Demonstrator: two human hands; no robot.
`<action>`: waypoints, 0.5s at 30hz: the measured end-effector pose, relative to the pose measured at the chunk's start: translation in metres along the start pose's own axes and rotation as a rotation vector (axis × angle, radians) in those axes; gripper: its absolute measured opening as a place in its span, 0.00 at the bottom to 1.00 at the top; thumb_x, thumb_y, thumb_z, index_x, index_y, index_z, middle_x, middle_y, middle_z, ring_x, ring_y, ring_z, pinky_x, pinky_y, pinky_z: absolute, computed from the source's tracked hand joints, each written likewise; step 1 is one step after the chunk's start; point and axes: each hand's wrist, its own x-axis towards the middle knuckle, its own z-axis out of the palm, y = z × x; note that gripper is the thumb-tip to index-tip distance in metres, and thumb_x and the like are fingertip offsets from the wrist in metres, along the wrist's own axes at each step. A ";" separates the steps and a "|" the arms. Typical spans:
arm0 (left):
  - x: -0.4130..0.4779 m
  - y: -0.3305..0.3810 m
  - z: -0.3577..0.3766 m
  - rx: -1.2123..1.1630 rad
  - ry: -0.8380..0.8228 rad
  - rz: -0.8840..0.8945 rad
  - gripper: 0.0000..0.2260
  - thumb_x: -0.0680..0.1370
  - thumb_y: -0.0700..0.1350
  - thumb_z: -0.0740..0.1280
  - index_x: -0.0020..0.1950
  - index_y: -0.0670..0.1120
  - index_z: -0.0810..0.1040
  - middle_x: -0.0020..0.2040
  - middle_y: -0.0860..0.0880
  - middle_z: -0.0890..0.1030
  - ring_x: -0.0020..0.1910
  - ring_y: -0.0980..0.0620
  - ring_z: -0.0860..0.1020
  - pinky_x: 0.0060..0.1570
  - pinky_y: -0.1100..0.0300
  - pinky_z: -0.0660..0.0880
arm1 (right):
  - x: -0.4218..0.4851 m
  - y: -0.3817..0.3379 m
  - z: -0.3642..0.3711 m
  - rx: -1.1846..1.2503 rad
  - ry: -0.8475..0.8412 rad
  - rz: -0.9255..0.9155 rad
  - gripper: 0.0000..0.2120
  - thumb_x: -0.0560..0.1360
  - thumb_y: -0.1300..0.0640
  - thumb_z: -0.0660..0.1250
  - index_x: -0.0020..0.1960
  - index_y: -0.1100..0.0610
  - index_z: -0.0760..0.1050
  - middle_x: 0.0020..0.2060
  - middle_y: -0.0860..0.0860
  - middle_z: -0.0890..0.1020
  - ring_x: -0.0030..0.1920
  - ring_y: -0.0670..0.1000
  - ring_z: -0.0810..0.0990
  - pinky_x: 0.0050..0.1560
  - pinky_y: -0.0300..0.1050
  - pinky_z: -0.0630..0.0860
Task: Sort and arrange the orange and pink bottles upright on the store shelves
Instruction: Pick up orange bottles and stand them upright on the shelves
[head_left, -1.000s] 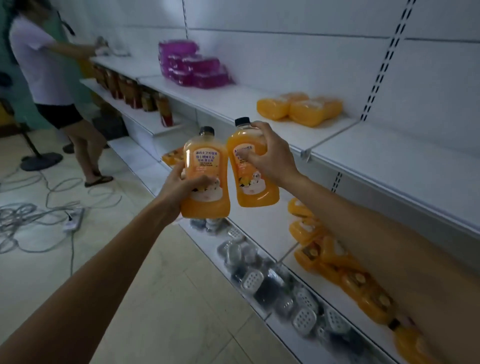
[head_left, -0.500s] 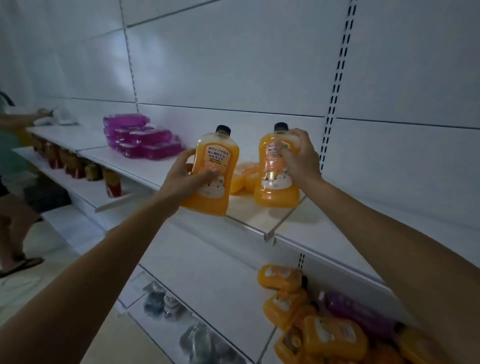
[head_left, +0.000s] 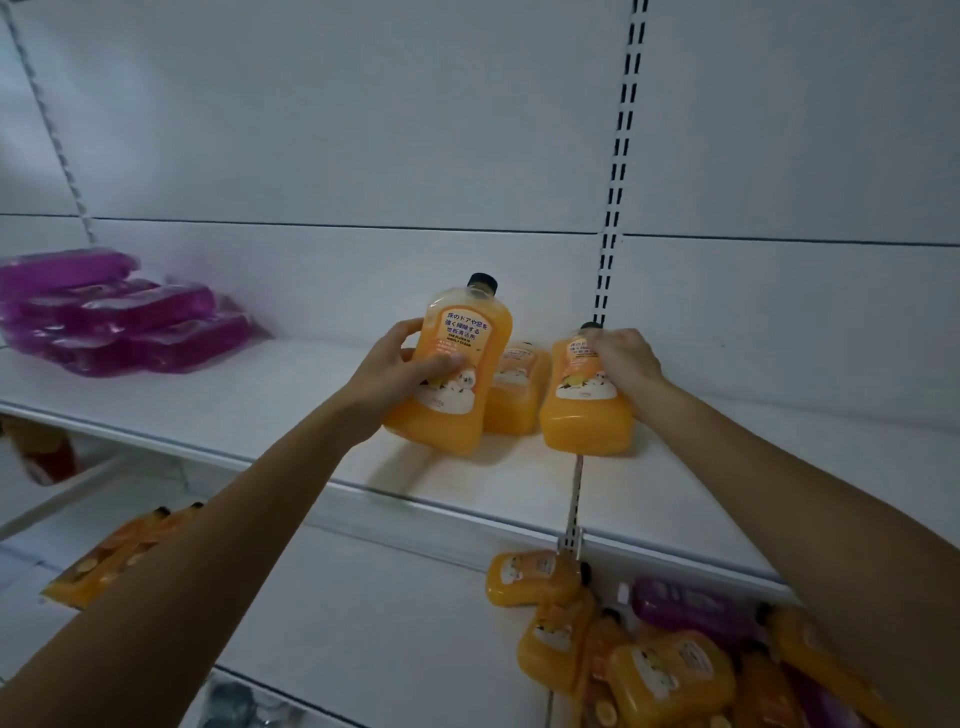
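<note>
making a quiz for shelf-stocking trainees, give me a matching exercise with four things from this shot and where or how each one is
Things
1. left orange bottle, in the left hand
2. right orange bottle, in the right hand
3. pink bottles
4. heap of orange bottles

States
A. lying stacked at the left of the upper shelf
B. gripped at its top
C. lying jumbled on the lower shelf
D. gripped round its middle

Pairs: 1-D, 2-B, 3-A, 4-C

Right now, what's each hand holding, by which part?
Left hand grips the left orange bottle mid-body; right hand grips the right orange bottle at its top.
</note>
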 end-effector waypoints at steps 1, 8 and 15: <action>0.005 -0.001 -0.003 0.005 -0.005 0.005 0.25 0.74 0.51 0.68 0.69 0.52 0.65 0.55 0.51 0.76 0.46 0.52 0.78 0.43 0.58 0.76 | 0.000 -0.002 0.003 -0.012 0.007 0.004 0.23 0.75 0.44 0.63 0.66 0.54 0.68 0.57 0.54 0.78 0.53 0.55 0.78 0.46 0.44 0.73; 0.034 -0.009 -0.028 0.003 0.058 0.059 0.26 0.74 0.52 0.68 0.70 0.50 0.66 0.62 0.49 0.76 0.54 0.48 0.77 0.52 0.54 0.75 | -0.011 -0.005 0.009 -0.073 -0.143 0.110 0.36 0.62 0.41 0.72 0.64 0.58 0.68 0.52 0.56 0.79 0.47 0.55 0.81 0.38 0.44 0.75; 0.066 0.000 -0.038 -0.044 0.062 0.015 0.27 0.75 0.53 0.68 0.71 0.48 0.66 0.64 0.47 0.75 0.53 0.50 0.76 0.51 0.55 0.73 | -0.014 -0.001 0.010 -0.197 -0.078 0.135 0.29 0.71 0.47 0.71 0.66 0.58 0.66 0.54 0.55 0.77 0.50 0.55 0.78 0.43 0.46 0.74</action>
